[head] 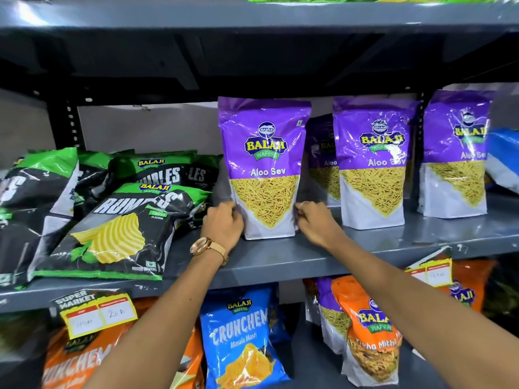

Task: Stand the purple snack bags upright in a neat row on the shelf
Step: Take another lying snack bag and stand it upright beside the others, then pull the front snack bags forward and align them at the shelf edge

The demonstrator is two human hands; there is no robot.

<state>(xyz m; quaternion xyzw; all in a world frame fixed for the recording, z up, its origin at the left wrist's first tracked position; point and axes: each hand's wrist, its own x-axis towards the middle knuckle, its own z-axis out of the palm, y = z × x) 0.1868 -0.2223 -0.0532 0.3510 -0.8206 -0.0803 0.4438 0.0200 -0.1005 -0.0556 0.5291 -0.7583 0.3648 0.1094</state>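
A purple Aloo Sev bag (264, 167) stands upright at the middle of the grey shelf (280, 262). My left hand (223, 224) grips its lower left edge and my right hand (314, 217) grips its lower right edge. Two more purple bags stand upright to the right, one at centre right (372, 164) and one at the far right (456, 155). Another purple bag (323, 161) stands further back, partly hidden between the first two.
Green and black Rumbles chip bags (118, 228) lie in a pile on the left of the same shelf. A blue bag (502, 161) leans in at the right edge. Orange and blue snack bags fill the shelf below. A price tag (95, 313) hangs on the shelf's front edge.
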